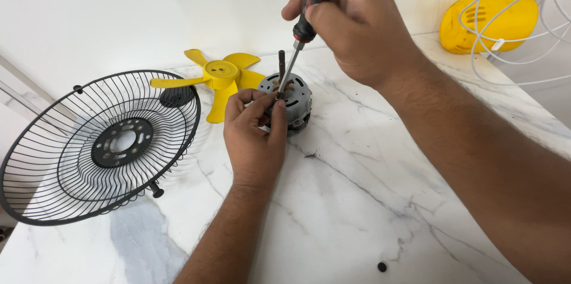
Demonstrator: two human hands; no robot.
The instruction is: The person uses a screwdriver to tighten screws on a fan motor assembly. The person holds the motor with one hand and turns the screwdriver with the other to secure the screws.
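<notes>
Our right hand (351, 19) grips a red-and-black screwdriver (309, 16), its tip down on a grey fan motor (294, 105) standing on the marble desk (357, 201). Our left hand (253, 132) pinches the motor's near edge. A yellow fan blade (221, 79) and black wire guard (101, 141) lie just left.

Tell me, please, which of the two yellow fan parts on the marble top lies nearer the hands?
The yellow fan blade, just behind the left hand and motor; the yellow housing sits far off at the back right corner.
</notes>
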